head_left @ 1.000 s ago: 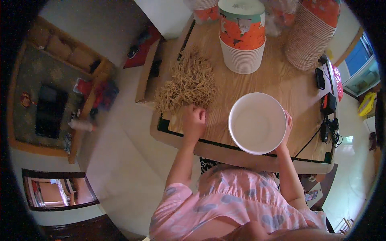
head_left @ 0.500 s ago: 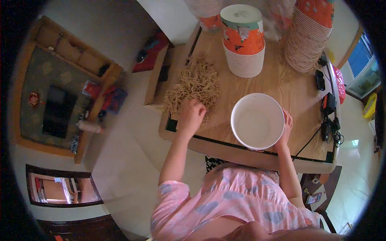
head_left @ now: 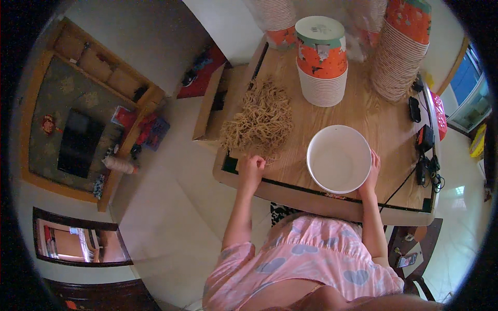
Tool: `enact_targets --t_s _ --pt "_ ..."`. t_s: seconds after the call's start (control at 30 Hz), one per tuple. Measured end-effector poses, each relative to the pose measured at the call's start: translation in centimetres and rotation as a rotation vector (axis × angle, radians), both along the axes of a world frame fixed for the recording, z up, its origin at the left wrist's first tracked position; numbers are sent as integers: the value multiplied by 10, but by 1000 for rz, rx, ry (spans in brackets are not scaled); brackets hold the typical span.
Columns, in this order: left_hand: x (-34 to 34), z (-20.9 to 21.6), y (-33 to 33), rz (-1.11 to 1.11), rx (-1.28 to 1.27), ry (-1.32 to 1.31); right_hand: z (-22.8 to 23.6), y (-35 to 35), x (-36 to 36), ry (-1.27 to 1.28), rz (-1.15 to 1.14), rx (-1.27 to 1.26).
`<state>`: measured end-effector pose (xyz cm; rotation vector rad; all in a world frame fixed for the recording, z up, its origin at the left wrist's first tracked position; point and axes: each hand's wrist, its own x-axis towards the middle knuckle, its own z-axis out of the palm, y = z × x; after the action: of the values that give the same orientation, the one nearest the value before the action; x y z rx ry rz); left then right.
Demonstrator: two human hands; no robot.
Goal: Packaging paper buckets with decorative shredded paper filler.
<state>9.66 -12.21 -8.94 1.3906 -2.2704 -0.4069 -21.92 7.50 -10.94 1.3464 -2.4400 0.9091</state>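
Observation:
A white paper bucket (head_left: 322, 142) sits near the table's front edge with its mouth toward me. The fingers of my right hand (head_left: 371, 172) grip its right side. A tangled pile of tan twine-like strands (head_left: 259, 116) lies at the left of the table. At its near edge is my left hand (head_left: 252, 168), fingers curled and pinched together. Whether a strand is between those fingertips is too small to make out. Behind the open bucket stands a nested stack of orange, green and white paper buckets (head_left: 321, 65), upside down.
A taller leaning bucket stack (head_left: 402, 49) stands at the back right, and more bagged buckets (head_left: 275, 23) at the back left. Black adapters and cables (head_left: 425, 155) lie along the right edge. An open cardboard box (head_left: 218, 106) is left of the table.
My left hand has drawn back from the twine pile to its near edge. My right hand stays on the bucket. The whole view has shifted slightly.

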Motion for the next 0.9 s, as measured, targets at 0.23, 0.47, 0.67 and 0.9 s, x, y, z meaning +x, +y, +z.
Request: enact_targets --t_s 0.23,0.47,0.67,0.9 --pt "-11 -7 3 92 164 102 2 3 0 -105 16 -25" --pt "-9 34 -19 94 241 331 2 4 1 -96 24 -12" --pt "-8 79 -20 57 161 225 6 1 3 -95 12 -15" --pt "-10 7 7 40 165 85 3 -2 0 -90 15 -5"
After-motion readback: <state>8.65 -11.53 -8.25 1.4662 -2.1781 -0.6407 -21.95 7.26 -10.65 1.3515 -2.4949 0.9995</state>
